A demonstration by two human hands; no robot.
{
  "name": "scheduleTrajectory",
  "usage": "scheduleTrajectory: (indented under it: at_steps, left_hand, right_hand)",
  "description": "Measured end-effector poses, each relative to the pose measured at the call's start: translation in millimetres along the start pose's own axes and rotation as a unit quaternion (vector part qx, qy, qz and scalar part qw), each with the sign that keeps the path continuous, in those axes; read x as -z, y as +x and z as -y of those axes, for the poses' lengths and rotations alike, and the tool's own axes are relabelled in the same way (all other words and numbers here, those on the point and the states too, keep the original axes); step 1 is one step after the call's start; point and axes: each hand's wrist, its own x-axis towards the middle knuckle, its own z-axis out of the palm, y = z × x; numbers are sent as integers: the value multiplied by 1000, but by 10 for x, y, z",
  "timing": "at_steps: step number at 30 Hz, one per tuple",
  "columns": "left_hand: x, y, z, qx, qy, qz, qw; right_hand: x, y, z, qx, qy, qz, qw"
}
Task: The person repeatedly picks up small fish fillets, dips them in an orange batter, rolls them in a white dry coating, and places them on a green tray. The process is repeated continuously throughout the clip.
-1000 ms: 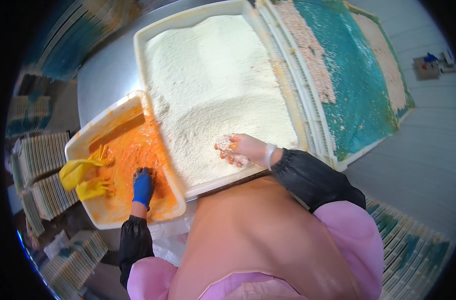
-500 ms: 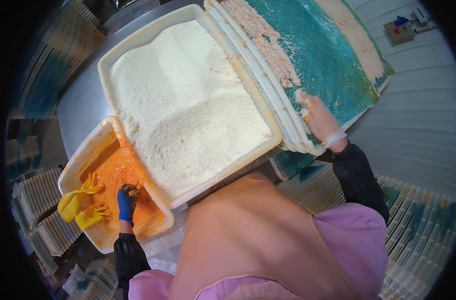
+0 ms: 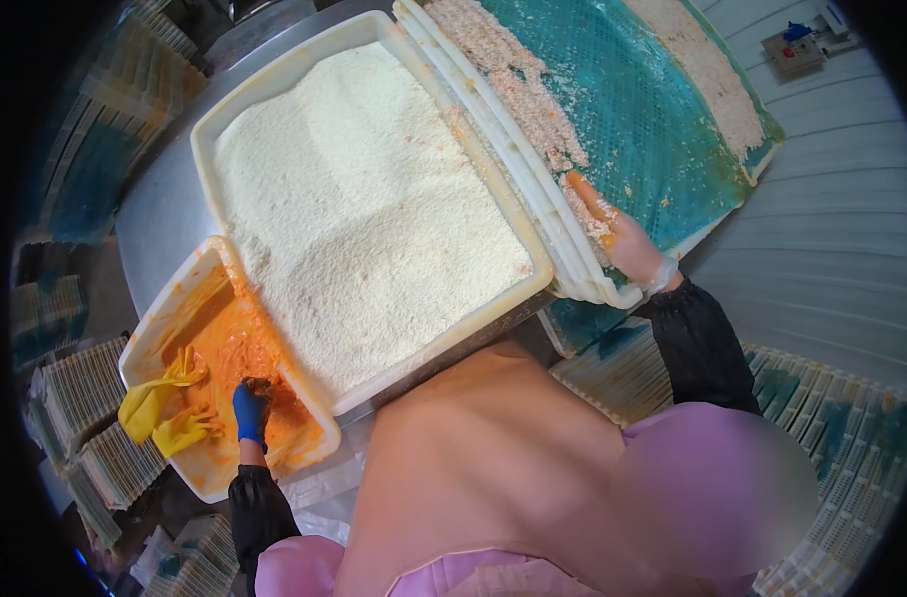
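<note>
- The left hand [image 3: 251, 410], in a blue glove, is sunk into the thick orange batter [image 3: 236, 350] in the small white plastic tub [image 3: 151, 320]; its fingers curl around a dark batter-coated piece [image 3: 258, 384], whose kind cannot be made out.
- A pair of yellow rubber gloves [image 3: 163, 410] hangs over the tub's near-left rim; whether another person's hands are inside them cannot be told.
- The right hand [image 3: 617, 237], in a thin clear glove caked with crumbs, lies flat with fingers stretched out and together on the crumb-covered edge of the teal mesh tray [image 3: 640, 119]; it pinches nothing that can be seen.
- Between both hands sits the large white plastic tub of pale breadcrumbs [image 3: 354, 209], touching the batter tub at its near-left corner.
- The grey metal desk [image 3: 160, 214] shows only in a strip to the left; the person's apron hides its near edge.
- Stacked ridged trays [image 3: 95, 438] at the lower left blur toward the rim.
- Compared with half a second ago, the right hand has slid a little farther along the mesh tray's edge, while the left hand stays in the batter at nearly the same spot.
</note>
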Motion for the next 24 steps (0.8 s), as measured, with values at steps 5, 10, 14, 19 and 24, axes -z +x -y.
scheduleTrajectory:
  at_steps: [5, 10, 14, 19, 24]
  left_hand:
    - [-61, -19, 211, 64, -90, 18, 994]
    - [-69, -126, 148, 64, -148, 3, 987]
    - [97, -83, -109, 75, -229, -55, 969]
    - [522, 124, -1146, -14, -302, -77, 950]
    - [332, 354, -2520, -294, -248, -3, 923]
  right_hand:
    - [-12, -47, 33, -38, 159, -19, 986]
    - [8, -28, -104, -16, 43, -50, 998]
    - [-61, -25, -65, 28, -43, -108, 993]
    - [-480, 33, 562, 25, 258, -161, 952]
    - [-893, 115, 702, 175, -61, -20, 982]
